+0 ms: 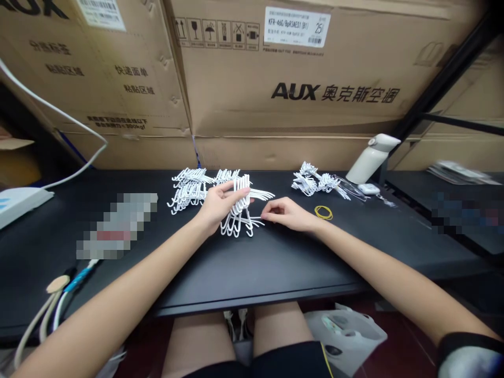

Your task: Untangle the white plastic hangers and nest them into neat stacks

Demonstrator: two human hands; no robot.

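My left hand [220,206] is closed round a bundle of thin white hooks [241,190], whose straight ends stick out to the right. Just below it on the black table lie more loose white hooks [236,226]. My right hand [289,212] is to the right of these, fingers curled and fingertips pinched at the tail end of one white hook. Groups of white hooks [187,197] lie left of and behind my left hand. Farther right rests another heap of white hooks [309,181], partly tangled together.
A yellow rubber band [323,212] lies right of my right hand. A white bottle [372,157] leans at the back right, with a small white case [369,189] beside it. A blurred-out device [122,223] with a cable is at left. Cardboard boxes [315,115] stand behind the table [275,268].
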